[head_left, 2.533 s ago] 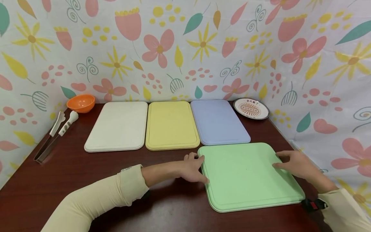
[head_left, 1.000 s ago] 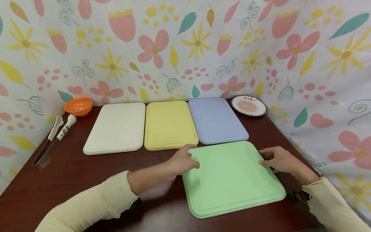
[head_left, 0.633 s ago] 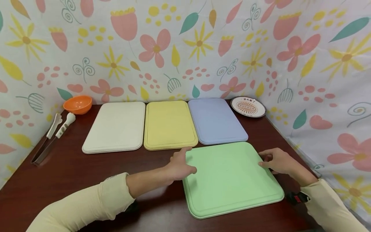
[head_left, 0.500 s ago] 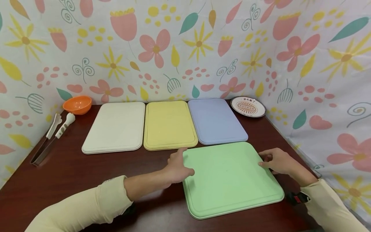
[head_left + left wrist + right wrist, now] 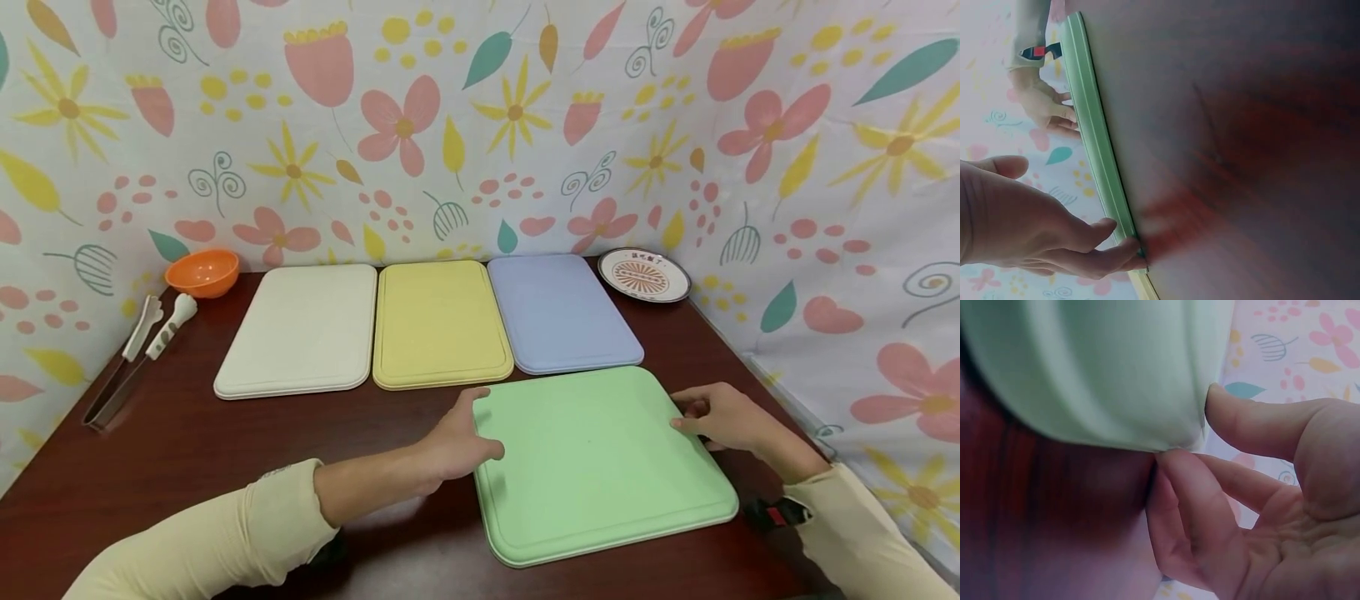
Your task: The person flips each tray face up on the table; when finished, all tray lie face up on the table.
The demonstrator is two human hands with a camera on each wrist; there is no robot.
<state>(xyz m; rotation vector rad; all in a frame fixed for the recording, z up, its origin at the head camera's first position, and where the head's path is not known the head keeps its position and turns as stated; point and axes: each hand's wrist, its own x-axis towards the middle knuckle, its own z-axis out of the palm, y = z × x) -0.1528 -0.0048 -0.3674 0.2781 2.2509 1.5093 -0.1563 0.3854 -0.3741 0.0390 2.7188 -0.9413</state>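
A green cutting board (image 5: 600,458) lies on the table in front of me, slightly turned, its far edge close to the blue cutting board (image 5: 562,312). At its right edge my right hand (image 5: 720,421) pinches the rim; the right wrist view shows the thumb on top and curled fingers (image 5: 1197,500) under the edge. My left hand (image 5: 453,442) is at the left edge with thumb and fingers spread. In the left wrist view, its fingertips (image 5: 1129,250) touch or nearly touch the edge near the far corner, while the thumb is apart from it.
A yellow cutting board (image 5: 442,325) and a white one (image 5: 300,329) continue the row at the back. An orange bowl (image 5: 202,273) and tongs (image 5: 138,358) are at the left, and a patterned plate (image 5: 645,275) at the back right. Flowered cloth walls (image 5: 480,125) border the table.
Since the oldest frame, the green cutting board has shifted left, with my right hand at its edge. During the last second my left hand has drawn back left from above its corner.
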